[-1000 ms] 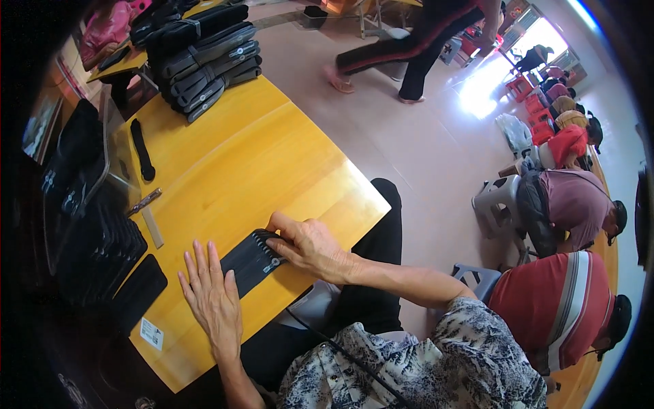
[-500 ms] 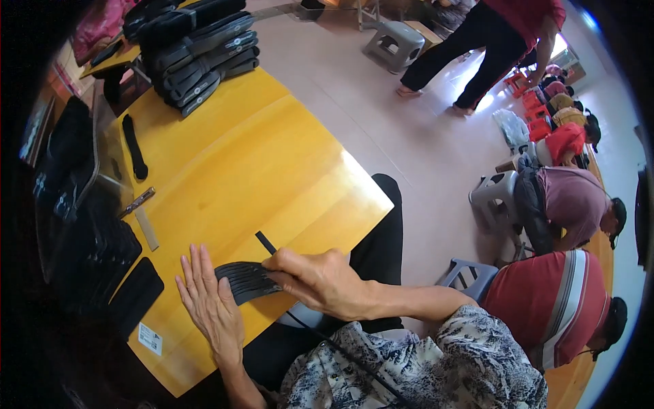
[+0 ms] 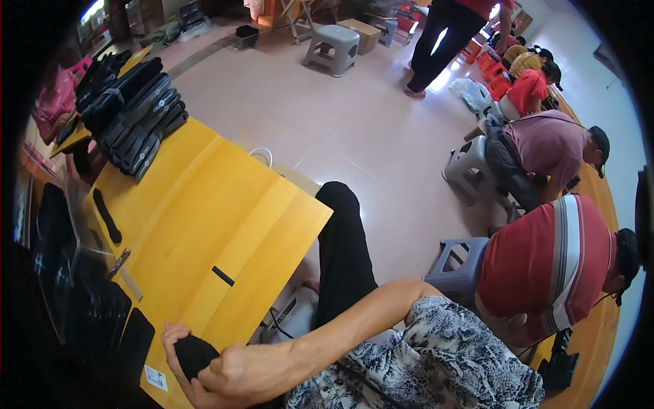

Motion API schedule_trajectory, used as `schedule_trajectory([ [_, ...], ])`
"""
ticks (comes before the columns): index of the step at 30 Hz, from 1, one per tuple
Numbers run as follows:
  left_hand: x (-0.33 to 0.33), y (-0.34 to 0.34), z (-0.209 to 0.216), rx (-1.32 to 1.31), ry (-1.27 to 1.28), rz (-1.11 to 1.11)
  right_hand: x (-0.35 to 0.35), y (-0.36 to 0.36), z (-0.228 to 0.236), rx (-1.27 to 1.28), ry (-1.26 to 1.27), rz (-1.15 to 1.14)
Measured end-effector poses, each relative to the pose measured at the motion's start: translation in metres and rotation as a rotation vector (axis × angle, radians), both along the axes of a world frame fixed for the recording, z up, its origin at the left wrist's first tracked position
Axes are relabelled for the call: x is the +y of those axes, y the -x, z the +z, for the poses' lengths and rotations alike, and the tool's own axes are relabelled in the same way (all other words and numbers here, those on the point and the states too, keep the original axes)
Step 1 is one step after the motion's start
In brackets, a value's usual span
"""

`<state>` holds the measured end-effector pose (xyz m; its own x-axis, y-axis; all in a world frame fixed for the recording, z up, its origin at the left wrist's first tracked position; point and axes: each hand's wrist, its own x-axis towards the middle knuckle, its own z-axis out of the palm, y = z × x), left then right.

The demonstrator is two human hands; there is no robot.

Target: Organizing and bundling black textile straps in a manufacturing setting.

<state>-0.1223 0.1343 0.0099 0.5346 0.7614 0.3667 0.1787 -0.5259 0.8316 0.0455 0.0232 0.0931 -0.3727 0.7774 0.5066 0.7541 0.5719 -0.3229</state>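
Observation:
At the near edge of the yellow table point(image 3: 204, 204), my two hands hold a bundle of black fabric pieces point(image 3: 193, 356), its dark flat side showing. My left hand point(image 3: 176, 344) has its fingers curled over the bundle's left edge. My right hand point(image 3: 235, 375) is closed against the bundle's near right side, the forearm crossing in from the right; its fingertips are partly hidden. A short black strip point(image 3: 223, 275) lies alone on the tabletop beyond my hands.
Along the table's left side are a black strap point(image 3: 107, 217), a slim patterned tool point(image 3: 120, 263), a tan strip point(image 3: 132, 285) and dark stacked pieces point(image 3: 95, 307). Black bundles point(image 3: 136, 116) are piled at the far corner. Seated co-workers point(image 3: 545, 266) line the right; a grey stool point(image 3: 332, 49) stands on the floor.
The view has shifted. My left hand, flat beside the fanned bundle before, now curls around it. Both hands have brought the bundle nearer my body, and the short strip lies apart from them.

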Motion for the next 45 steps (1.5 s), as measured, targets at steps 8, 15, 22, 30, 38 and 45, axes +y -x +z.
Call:
schedule_trajectory([
  [8,-0.018,0.024,0.067,0.003,-0.468,-0.349,-0.023,-0.023,0.061,0.094,-0.340,0.045],
  [15,-0.054,0.054,-0.002,-0.216,0.337,0.511,-0.030,-0.041,0.036,0.648,0.029,-0.076],
  [22,-0.080,-0.002,0.023,-0.467,0.324,0.884,-0.042,-0.075,0.032,1.015,0.545,-0.089],
  [30,-0.080,0.041,-0.001,-0.048,0.001,0.739,-0.049,-0.085,-0.014,1.748,1.001,-0.070],
  [38,-0.086,0.010,0.028,-0.062,0.411,0.493,-0.051,-0.121,0.000,0.422,0.555,-0.059],
  [45,-0.073,-0.023,0.024,0.058,0.280,0.569,-0.051,-0.122,-0.015,0.702,0.810,0.126],
])
